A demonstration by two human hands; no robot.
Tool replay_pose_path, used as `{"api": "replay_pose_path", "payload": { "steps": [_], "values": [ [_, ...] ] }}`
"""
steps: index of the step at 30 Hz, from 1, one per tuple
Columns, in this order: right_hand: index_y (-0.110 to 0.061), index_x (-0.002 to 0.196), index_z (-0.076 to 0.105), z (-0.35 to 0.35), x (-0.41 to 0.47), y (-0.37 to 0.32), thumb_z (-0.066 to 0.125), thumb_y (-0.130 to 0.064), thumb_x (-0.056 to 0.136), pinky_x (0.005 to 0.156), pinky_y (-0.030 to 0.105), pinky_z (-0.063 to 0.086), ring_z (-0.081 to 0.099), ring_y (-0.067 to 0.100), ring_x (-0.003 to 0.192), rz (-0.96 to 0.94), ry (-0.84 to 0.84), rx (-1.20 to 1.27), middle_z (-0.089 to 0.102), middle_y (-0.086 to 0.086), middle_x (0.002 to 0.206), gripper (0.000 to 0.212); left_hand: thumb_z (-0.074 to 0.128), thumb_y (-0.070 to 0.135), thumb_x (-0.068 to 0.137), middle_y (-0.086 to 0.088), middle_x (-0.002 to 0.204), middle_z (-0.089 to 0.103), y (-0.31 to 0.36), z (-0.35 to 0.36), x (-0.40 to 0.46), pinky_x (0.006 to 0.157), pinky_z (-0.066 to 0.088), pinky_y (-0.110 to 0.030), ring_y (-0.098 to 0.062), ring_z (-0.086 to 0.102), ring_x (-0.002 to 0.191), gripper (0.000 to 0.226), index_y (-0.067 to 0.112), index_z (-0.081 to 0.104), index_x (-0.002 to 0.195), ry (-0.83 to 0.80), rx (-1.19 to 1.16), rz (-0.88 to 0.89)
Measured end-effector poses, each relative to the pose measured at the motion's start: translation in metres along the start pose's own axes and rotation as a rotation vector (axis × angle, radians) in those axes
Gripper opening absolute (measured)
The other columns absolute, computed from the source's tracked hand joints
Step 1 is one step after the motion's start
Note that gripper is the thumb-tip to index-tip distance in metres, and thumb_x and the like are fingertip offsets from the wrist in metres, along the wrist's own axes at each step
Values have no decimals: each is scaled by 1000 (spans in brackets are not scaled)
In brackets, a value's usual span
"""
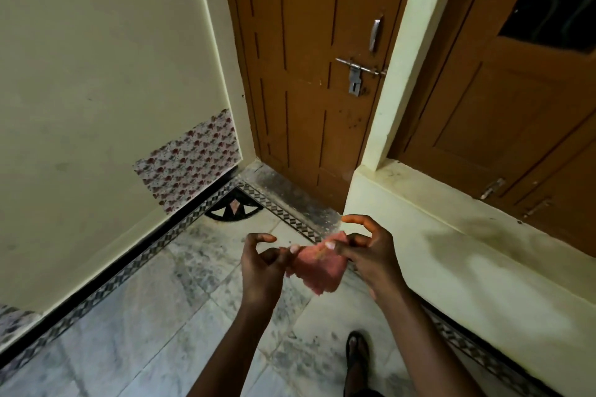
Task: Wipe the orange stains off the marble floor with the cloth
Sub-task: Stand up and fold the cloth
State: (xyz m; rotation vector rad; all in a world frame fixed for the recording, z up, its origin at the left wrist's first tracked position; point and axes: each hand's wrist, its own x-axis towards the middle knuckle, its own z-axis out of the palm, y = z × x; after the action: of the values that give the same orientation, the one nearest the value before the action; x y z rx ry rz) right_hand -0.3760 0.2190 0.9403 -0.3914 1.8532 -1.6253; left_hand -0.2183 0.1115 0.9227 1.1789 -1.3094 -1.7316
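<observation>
A small pink cloth hangs in the air between my two hands, well above the marble floor. My left hand pinches its left top corner between thumb and fingers. My right hand pinches the right top corner, with its other fingers curled above. The floor is white marble with grey veining. I cannot make out any orange stains on the visible floor from here.
A brown wooden door with a metal latch stands ahead in the corner. A cream wall runs along the left. A low cream ledge lies on the right. My sandalled foot shows below.
</observation>
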Motion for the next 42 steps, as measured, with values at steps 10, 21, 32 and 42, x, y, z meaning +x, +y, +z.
{"api": "replay_pose_path", "payload": {
  "steps": [10,21,32,42],
  "values": [
    [-16,98,78,-55,73,-17,96,5,65,73,33,67,78,17,81,13,18,-45,82,4,90,42,70,1,96,0,77,79,6,92,52,64,57,-39,-23,71,70,20,17,58,95,-70,228,200],
    [-21,83,81,-122,179,-32,93,6,69,64,15,59,76,3,73,-54,-59,-141,81,-13,77,33,88,6,77,11,82,79,12,199,109,77,63,-26,5,73,75,24,17,83,98,5,568,219],
    [-23,81,81,-111,230,-34,98,-7,68,64,19,58,75,11,75,-102,-5,-275,80,-9,77,27,68,-6,91,6,100,77,34,216,167,66,43,3,1,64,77,33,14,81,114,-173,781,436],
    [-23,78,78,-92,241,-47,94,-5,72,68,12,53,67,8,89,-252,116,-501,68,-7,93,25,79,-8,81,1,104,61,44,200,221,71,49,-5,-11,61,84,29,11,80,103,-334,836,550]
  ]
}}
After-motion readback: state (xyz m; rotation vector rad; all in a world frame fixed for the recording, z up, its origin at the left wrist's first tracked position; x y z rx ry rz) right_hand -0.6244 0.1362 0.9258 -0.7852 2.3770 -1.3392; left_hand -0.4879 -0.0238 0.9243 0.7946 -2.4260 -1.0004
